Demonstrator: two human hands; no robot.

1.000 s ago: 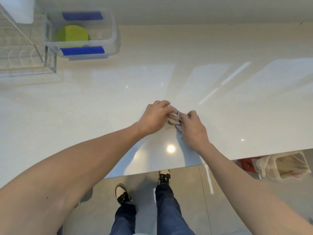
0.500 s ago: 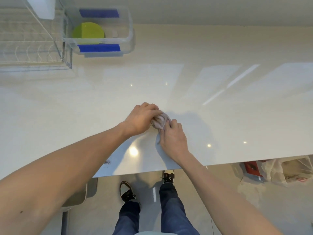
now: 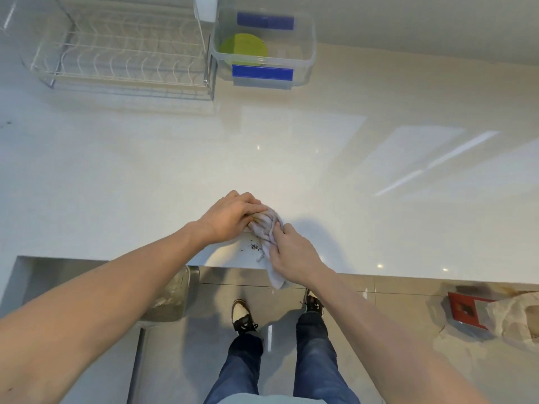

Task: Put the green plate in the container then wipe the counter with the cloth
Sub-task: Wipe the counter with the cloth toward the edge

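The green plate point(image 3: 243, 49) lies inside the clear container point(image 3: 307, 45) with blue clips at the back of the white counter point(image 3: 320, 158). Near the counter's front edge both hands bunch a pale grey cloth point(image 3: 267, 225). My left hand point(image 3: 230, 218) grips its upper left part. My right hand point(image 3: 291, 255) pinches its lower right part, and a corner of the cloth hangs over the edge. A small heap of dark crumbs point(image 3: 255, 246) sits on the counter just beside the cloth.
A wire dish rack point(image 3: 122, 59) stands at the back left, next to the container. Below the counter edge there is a metal bin point(image 3: 166, 298), a tiled floor, my legs and shoes, and a red box with a plastic bag point(image 3: 495, 313) at the right.
Both hands have dragged the bunched cloth leftward and toward the front edge. A corner of the cloth now hangs over the edge, and dark crumbs show beside it.
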